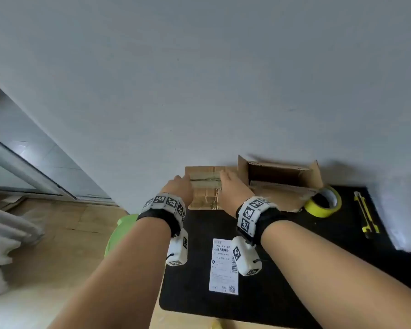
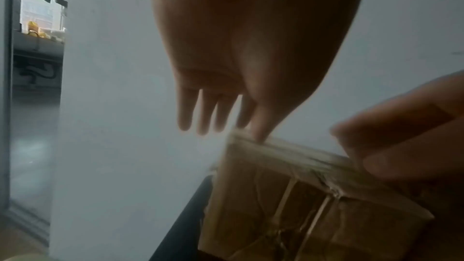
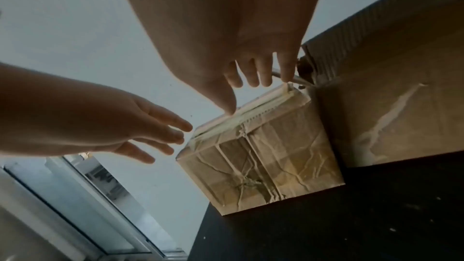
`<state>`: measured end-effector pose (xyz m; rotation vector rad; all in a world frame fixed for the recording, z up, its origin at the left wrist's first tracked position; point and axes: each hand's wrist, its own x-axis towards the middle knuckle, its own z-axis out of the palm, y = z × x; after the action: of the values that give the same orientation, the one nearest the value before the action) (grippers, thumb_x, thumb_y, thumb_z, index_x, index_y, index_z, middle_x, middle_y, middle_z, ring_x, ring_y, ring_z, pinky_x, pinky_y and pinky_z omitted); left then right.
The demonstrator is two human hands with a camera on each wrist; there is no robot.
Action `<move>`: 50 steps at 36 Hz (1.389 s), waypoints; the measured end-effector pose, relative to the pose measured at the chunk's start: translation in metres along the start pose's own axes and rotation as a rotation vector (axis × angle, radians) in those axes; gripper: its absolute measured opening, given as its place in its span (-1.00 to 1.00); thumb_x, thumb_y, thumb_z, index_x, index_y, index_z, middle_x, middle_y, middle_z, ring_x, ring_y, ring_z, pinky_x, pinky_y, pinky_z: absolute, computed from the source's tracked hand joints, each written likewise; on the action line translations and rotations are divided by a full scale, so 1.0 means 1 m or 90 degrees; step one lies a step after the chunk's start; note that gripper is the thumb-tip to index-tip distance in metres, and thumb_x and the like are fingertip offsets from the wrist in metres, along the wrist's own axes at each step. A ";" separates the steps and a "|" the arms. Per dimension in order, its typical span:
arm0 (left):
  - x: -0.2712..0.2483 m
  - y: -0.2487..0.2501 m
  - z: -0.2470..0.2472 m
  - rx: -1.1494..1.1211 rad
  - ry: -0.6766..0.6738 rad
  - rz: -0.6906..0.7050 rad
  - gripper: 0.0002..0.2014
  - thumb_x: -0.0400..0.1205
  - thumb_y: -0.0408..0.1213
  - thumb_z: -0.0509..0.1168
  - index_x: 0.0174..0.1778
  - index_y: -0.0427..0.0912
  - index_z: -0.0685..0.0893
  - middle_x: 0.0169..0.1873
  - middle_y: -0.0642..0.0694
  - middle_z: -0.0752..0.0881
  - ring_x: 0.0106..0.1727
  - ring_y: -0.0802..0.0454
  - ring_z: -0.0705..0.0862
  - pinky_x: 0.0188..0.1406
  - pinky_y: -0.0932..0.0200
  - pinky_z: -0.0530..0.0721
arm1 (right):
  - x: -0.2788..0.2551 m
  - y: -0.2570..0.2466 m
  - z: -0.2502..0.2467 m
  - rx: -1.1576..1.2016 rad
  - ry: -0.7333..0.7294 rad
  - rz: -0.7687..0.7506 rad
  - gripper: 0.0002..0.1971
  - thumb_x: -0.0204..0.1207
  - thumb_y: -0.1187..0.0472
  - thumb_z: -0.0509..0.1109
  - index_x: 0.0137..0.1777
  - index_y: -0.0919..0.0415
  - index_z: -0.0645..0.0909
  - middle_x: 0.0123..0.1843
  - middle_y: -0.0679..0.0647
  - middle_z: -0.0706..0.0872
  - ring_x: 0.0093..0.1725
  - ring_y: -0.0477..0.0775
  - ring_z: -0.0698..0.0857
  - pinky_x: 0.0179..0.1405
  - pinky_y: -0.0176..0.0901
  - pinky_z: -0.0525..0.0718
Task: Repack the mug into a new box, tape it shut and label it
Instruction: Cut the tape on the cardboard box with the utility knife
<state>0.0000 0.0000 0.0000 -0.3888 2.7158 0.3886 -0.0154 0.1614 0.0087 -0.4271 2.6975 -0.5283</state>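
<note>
1. Black mat (image 1: pixel 282 269) against grey wall: taped box (image 1: pixel 204 186) at far edge, just left of open box (image 1: pixel 280 176)
2. Left hand (image 1: pixel 179 191), right hand (image 1: pixel 233 188): fingers straight, grasping nothing, thumbs touching top edge
3. Better to clasp both side walls squarely before lifting; mug unseen, presumably inside

A plain pale grey wall (image 1: pixel 199 79) fills most of the head view. To the left, a glass sliding door (image 1: pixel 22 167) in a metal frame lets in daylight — beneath it lies light wood flooring (image 1: pixel 64 233), with a black table surface (image 1: pixel 282 293) alongside.
</note>
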 end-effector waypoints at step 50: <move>-0.045 -0.011 0.019 -0.310 0.022 -0.074 -0.83 0.45 -0.27 0.36 -0.12 -0.29 0.63 -0.25 -0.15 0.69 -0.25 -0.04 0.63 -0.29 0.17 0.56 | -0.026 0.008 0.001 0.018 0.072 0.145 -0.31 0.46 0.28 0.33 0.59 0.08 0.20 0.48 0.29 0.30 0.28 0.34 0.57 0.06 0.01 0.68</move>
<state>0.0498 0.0053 -0.0015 -0.6817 2.5914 1.0210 0.0067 0.1770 0.0121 -0.0826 2.7933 -0.5389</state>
